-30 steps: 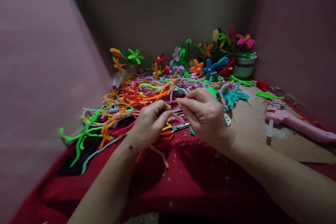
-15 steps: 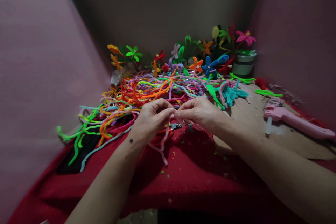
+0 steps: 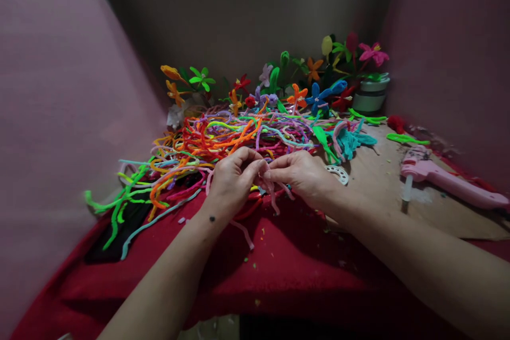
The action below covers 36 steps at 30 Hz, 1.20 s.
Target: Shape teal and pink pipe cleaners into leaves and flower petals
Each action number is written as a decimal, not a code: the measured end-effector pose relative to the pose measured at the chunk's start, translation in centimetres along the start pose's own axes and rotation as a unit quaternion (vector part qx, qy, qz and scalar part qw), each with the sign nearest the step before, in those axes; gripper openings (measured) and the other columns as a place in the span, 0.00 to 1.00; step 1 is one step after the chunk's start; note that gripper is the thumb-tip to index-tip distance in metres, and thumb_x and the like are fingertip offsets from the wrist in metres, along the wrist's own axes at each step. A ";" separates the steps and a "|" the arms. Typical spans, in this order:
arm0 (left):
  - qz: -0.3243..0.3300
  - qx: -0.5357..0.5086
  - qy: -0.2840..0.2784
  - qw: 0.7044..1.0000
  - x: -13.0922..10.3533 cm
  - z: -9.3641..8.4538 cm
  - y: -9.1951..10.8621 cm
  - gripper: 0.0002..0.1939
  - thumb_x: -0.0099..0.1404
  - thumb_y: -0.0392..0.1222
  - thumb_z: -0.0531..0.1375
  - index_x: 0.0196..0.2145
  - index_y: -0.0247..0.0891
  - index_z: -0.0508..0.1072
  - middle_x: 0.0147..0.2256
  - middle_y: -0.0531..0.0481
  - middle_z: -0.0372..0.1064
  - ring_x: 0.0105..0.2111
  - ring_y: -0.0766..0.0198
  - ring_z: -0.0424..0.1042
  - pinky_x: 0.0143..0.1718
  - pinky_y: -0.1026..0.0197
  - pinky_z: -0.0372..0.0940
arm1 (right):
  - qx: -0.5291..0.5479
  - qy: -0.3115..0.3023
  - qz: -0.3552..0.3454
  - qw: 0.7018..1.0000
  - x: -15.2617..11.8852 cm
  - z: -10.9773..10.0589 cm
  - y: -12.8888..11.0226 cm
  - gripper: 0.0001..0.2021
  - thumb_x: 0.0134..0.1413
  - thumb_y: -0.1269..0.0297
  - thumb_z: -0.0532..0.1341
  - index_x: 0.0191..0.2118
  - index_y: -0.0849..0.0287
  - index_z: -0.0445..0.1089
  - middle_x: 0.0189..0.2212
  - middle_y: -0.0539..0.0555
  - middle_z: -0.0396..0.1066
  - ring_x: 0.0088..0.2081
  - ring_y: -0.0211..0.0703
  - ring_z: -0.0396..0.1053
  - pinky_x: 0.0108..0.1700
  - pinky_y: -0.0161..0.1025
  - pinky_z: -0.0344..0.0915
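Observation:
Thumb and fingers of my left hand (image 3: 237, 175) pinch a pink pipe cleaner (image 3: 272, 196) near the middle of the view. My right hand (image 3: 298, 174) pinches the same pink piece from the other side, and the fingertips of both hands nearly meet. Loose pink ends dangle below the fingers; the gripped part is mostly hidden. Another pink pipe cleaner (image 3: 244, 235) lies on the red cloth beneath my left wrist. Partly covered by my hands is a tool with red handles (image 3: 249, 208). A white ring with holes (image 3: 338, 174) rests beside my right wrist.
A heap of coloured pipe cleaners (image 3: 223, 135) spreads behind my hands, with pipe-cleaner flowers (image 3: 316, 98) beyond it. On cardboard (image 3: 446, 223) at right lies a pink glue gun (image 3: 446, 178). A white pot (image 3: 370, 93) stands at the back right. Scraps dot the red cloth (image 3: 303, 271).
The dangling pink ends have swung right, from under my left fingers to below my right ones. My right hand has shifted slightly left, and the white ring is now more exposed.

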<state>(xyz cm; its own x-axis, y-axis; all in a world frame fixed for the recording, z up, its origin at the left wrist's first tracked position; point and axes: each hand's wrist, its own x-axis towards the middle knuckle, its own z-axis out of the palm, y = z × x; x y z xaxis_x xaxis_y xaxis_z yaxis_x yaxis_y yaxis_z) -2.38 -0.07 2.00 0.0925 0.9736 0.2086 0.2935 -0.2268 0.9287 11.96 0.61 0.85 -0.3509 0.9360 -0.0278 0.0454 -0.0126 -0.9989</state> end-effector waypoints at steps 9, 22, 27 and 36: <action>-0.061 -0.035 -0.074 0.995 0.4 -0.8 -0.3 0.08 0.54 0.42 0.60 0.26 0.35 0.66 0.19 0.57 0.61 0.16 0.75 0.56 0.16 0.70 0.52 | 0.020 -0.030 0.002 0.999 0.0 -0.2 0.3 0.08 0.42 0.67 0.62 0.18 0.63 0.71 0.14 0.49 0.64 0.16 0.30 0.54 0.18 0.33 0.46; -0.064 -0.023 -0.106 0.992 0.2 -0.9 0.3 0.08 0.55 0.42 0.59 0.28 0.34 0.68 0.19 0.56 0.62 0.15 0.75 0.55 0.15 0.71 0.49 | 0.042 -0.024 0.010 0.999 0.6 -0.2 1.1 0.06 0.39 0.70 0.61 0.16 0.61 0.69 0.11 0.47 0.61 0.14 0.29 0.51 0.17 0.33 0.43; -0.056 0.003 -0.081 0.995 0.4 -0.9 -0.5 0.08 0.54 0.42 0.59 0.24 0.34 0.68 0.17 0.57 0.59 0.16 0.74 0.55 0.16 0.70 0.50 | 0.093 -0.045 0.030 0.994 0.5 0.2 1.3 0.07 0.42 0.68 0.61 0.17 0.62 0.69 0.12 0.48 0.62 0.14 0.29 0.52 0.17 0.33 0.44; 0.045 0.103 -0.074 0.991 0.5 -0.8 -0.6 0.05 0.57 0.37 0.56 0.24 0.35 0.67 0.21 0.55 0.63 0.22 0.71 0.61 0.23 0.69 0.57 | 0.126 -0.066 0.056 0.988 0.5 0.5 1.3 0.07 0.41 0.69 0.60 0.18 0.64 0.69 0.16 0.53 0.69 0.14 0.32 0.59 0.15 0.32 0.43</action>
<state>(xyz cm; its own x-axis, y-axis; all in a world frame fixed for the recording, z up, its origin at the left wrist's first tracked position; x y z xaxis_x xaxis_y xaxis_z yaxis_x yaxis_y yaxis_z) -3.27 0.55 1.77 0.2614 0.9385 0.2258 0.4639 -0.3272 0.8232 11.37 0.84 -0.48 -0.4770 0.8698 -0.1260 -0.1372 -0.2153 -0.9669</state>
